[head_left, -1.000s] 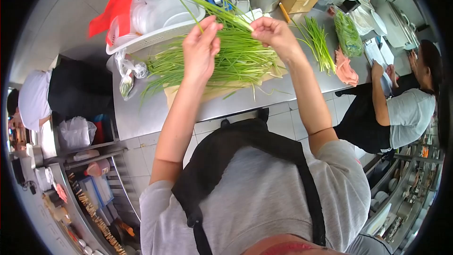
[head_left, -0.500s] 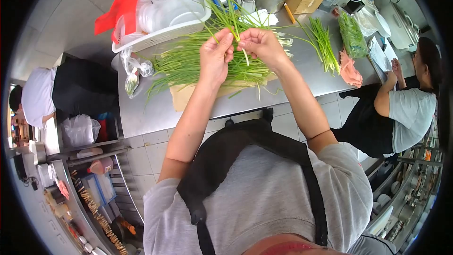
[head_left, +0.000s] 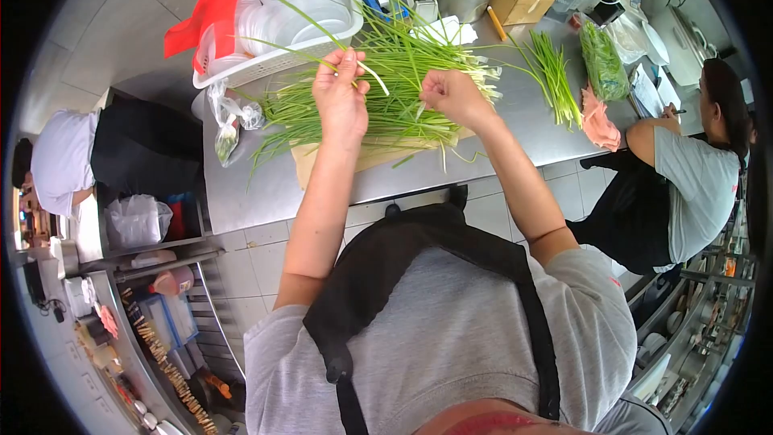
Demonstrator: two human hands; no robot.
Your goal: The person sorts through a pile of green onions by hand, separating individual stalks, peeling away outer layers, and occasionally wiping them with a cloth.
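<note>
One slender, white-ended stalk (head_left: 375,79) sits in the left hand (head_left: 341,97); the right hand (head_left: 457,97) pinches, contents unclear.

Grey shirt (head_left: 459,330) (short-sleeved) under a black apron (head_left: 394,258).

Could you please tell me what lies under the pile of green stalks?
A tan sheet on the metal table shows at the near edge. How far it reaches, and anything else beneath, is hidden by the green stalks.
</note>
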